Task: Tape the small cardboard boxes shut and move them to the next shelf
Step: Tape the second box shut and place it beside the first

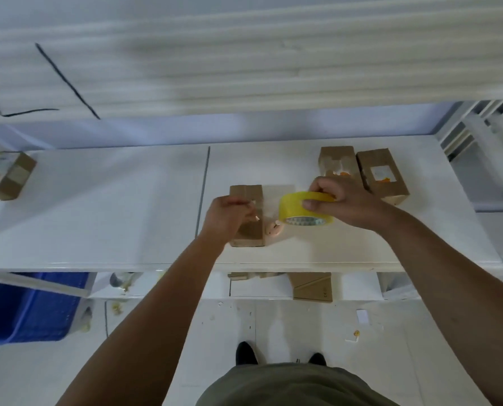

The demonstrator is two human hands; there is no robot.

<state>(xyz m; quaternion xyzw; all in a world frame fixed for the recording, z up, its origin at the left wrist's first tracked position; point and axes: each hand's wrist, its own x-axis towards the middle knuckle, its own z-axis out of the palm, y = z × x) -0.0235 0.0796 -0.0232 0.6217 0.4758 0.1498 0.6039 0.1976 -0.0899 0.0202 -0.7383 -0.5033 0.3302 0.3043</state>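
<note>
Right grip (336, 200) clasps yellow round tape roll (303, 210); left grip (229, 215) pinches clear tape strip (270, 200), small brown cardboard box (251, 234) directly beneath it.

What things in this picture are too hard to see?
- Head view: left hand covers part of the middle box.
- Right hand, gripping the tape roll, hides a back box front.
- Left edge cuts off the end box.
- Box labels: too blurred.
- Clear tape strip: barely visible.
</note>
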